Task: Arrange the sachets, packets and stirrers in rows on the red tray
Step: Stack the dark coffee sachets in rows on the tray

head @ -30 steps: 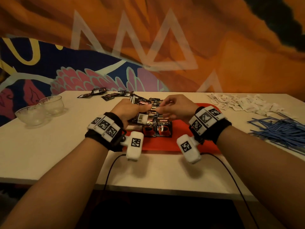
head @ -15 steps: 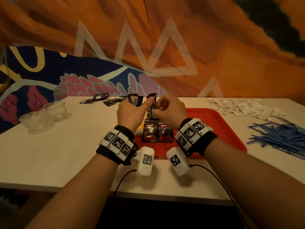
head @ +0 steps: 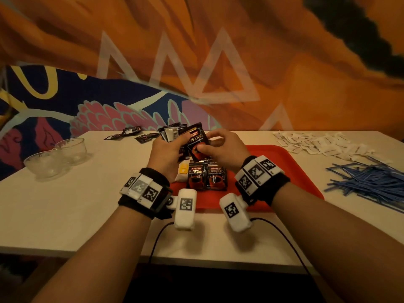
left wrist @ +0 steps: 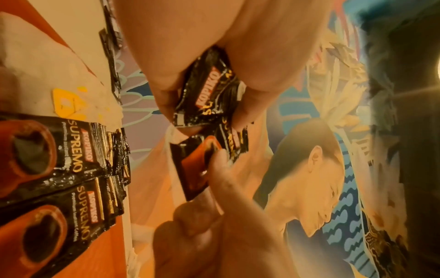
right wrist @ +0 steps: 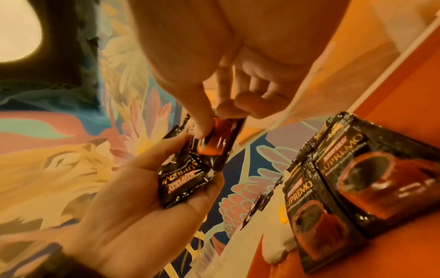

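Note:
My left hand grips a fanned bundle of black coffee sachets above the red tray. My right hand pinches one black and red sachet at its lower end, beside that bundle. In the right wrist view the thumb presses the sachet against the bundle in the left palm. Two rows of laid sachets lie on the tray's left part, next to a white packet with a yellow mark. White sachets and blue stirrers lie right of the tray.
Two clear glass bowls stand at the table's left. A few black sachets lie loose at the far edge. Cables trail from my wrists over the near edge. A painted wall rises behind the table.
Both hands rose from the laid sachets on the tray. The bundle is now held higher, and my right hand has drawn one sachet up beside it.

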Available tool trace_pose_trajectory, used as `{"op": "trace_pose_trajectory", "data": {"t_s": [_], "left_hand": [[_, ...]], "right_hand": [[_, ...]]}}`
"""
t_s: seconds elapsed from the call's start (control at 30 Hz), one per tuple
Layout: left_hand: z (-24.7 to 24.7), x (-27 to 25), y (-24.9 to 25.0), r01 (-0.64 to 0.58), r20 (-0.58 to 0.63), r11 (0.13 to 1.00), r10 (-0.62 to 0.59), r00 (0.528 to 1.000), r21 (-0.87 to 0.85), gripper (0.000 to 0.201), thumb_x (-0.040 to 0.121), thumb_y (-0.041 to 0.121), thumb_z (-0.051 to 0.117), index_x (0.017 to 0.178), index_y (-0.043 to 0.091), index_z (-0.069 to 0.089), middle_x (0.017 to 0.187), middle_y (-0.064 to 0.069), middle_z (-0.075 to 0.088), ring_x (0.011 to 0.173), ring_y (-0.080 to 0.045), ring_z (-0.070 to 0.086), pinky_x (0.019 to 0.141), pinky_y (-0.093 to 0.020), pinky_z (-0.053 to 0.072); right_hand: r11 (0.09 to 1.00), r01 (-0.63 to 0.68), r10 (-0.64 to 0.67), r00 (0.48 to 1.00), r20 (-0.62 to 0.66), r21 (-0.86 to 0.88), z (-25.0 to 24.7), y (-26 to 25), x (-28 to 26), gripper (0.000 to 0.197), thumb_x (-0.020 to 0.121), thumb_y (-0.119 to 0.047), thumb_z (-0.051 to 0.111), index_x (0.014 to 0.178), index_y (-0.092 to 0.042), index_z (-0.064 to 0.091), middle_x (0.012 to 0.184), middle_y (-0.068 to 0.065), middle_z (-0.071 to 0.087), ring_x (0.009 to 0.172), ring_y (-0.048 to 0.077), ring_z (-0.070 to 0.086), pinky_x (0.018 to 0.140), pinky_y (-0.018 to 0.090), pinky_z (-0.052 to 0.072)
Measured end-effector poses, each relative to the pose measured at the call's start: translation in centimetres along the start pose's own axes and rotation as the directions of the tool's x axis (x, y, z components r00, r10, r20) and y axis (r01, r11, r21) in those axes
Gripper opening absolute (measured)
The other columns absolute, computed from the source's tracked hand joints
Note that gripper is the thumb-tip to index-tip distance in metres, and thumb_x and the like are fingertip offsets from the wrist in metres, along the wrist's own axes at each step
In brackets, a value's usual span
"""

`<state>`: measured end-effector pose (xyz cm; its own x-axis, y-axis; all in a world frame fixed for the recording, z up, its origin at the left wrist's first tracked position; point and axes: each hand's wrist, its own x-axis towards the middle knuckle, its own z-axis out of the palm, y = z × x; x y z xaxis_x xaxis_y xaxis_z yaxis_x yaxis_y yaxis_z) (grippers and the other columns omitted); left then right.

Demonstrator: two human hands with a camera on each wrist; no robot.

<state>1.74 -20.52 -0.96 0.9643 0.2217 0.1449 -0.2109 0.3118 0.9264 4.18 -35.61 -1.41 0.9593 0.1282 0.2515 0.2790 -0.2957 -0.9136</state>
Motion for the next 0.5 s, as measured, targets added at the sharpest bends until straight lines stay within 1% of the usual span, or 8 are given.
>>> {"op": "trace_pose_trajectory", "data": {"t_s": [0.07, 0.1, 0.13, 0.2, 0.23, 0.3, 0.43, 0.5], "left_hand": [[-0.07, 0.01, 0.2, 0.021, 0.042, 0.999, -0.019, 0.999, -0.035, 0.02, 0.09, 0.002, 0.066, 0.109, -0.002, 0.066, 0.098, -0.017, 0.073, 0.085, -0.029, 0.073, 0.07, -0.034, 0.06], [-0.07, 0.05, 0.21, 0.021, 0.059, 0.999, -0.018, 0.998, -0.047, 0.023, 0.09, 0.002, 0.066, 0.112, -0.003, 0.064, 0.098, -0.018, 0.072, 0.085, -0.029, 0.072, 0.07, -0.035, 0.06], [-0.06, 0.14, 0.15, 0.013, 0.072, 0.999, -0.009, 0.997, -0.045, 0.025, 0.09, 0.002, 0.066, 0.114, -0.004, 0.063, 0.098, -0.018, 0.071, 0.086, -0.029, 0.071, 0.07, -0.035, 0.06], [-0.06, 0.22, 0.02, -0.022, 0.07, 1.0, 0.022, 0.997, -0.007, 0.023, 0.09, 0.003, 0.067, 0.112, -0.004, 0.063, 0.094, -0.016, 0.07, 0.082, -0.026, 0.071, 0.061, -0.031, 0.057], [-0.03, 0.28, -0.08, -0.036, 0.061, 0.999, 0.035, 0.998, 0.017, 0.019, 0.09, 0.004, 0.067, 0.108, -0.003, 0.063, 0.091, -0.015, 0.069, 0.08, -0.026, 0.071, 0.058, -0.03, 0.056], [0.07, 0.55, -0.33, -0.06, 0.035, 0.995, 0.057, 0.998, 0.076, 0.01, 0.09, 0.004, 0.068, 0.098, -0.001, 0.065, 0.089, -0.018, 0.067, 0.081, -0.03, 0.069, 0.059, -0.032, 0.055], [0.35, 0.64, -0.48, -0.105, 0.028, 0.982, 0.102, 0.994, 0.159, 0.006, 0.091, 0.005, 0.068, 0.087, 0.005, 0.062, 0.081, -0.014, 0.064, 0.074, -0.027, 0.065, 0.056, -0.03, 0.051], [0.22, 0.64, -0.43, -0.102, 0.06, 0.984, 0.095, 0.994, 0.145, 0.007, 0.09, 0.01, 0.071, 0.089, 0.006, 0.065, 0.084, -0.013, 0.068, 0.08, -0.029, 0.069, 0.064, -0.035, 0.057]], "right_hand": [[0.998, -0.011, 0.006, 0.997, 0.076, 0.069, 0.11, 0.27, -0.08, 0.013, 0.085, -0.011, 0.076, 0.093, -0.014, 0.066, 0.082, 0.005, 0.07, 0.055, 0.006, 0.062, 0.052, 0.024, 0.047], [0.994, -0.014, 0.005, 0.996, 0.09, 0.106, 0.16, 0.37, -0.13, 0.011, 0.086, -0.005, 0.073, 0.089, -0.012, 0.066, 0.08, 0.008, 0.07, 0.055, 0.01, 0.063, 0.051, 0.024, 0.049], [0.99, -0.009, -0.005, 0.995, 0.097, 0.143, 0.16, 0.46, -0.13, 0.011, 0.085, -0.001, 0.072, 0.087, -0.011, 0.067, 0.08, 0.01, 0.071, 0.061, 0.016, 0.067, 0.054, 0.025, 0.053], [0.988, 0.038, -0.054, 0.993, 0.101, 0.153, 0.14, 0.67, -0.03, 0.016, 0.083, 0.002, 0.073, 0.084, -0.013, 0.07, 0.083, 0.011, 0.074, 0.076, 0.03, 0.072, 0.07, 0.035, 0.06], [0.989, 0.064, -0.078, 0.991, 0.109, 0.13, 0.17, 0.65, -0.12, 0.018, 0.081, 0.002, 0.075, 0.083, -0.016, 0.072, 0.085, 0.011, 0.076, 0.083, 0.034, 0.073, 0.078, 0.041, 0.06], [0.99, 0.088, -0.104, 0.983, 0.15, 0.113, 0.33, 0.47, -0.43, 0.016, 0.079, -0.002, 0.078, 0.085, -0.016, 0.074, 0.089, 0.012, 0.076, 0.089, 0.033, 0.073, 0.086, 0.047, 0.058], [0.983, 0.048, -0.076, 0.985, 0.155, 0.176, 0.55, 0.02, -0.87, 0.008, 0.083, -0.013, 0.077, 0.088, -0.008, 0.072, 0.089, 0.018, 0.075, 0.087, 0.032, 0.073, 0.088, 0.05, 0.058], [0.99, 0.071, -0.087, 0.987, 0.134, 0.119, 0.49, 0.11, -0.77, 0.009, 0.082, -0.019, 0.079, 0.085, -0.012, 0.073, 0.087, 0.015, 0.076, 0.086, 0.031, 0.074, 0.088, 0.052, 0.057]]}}
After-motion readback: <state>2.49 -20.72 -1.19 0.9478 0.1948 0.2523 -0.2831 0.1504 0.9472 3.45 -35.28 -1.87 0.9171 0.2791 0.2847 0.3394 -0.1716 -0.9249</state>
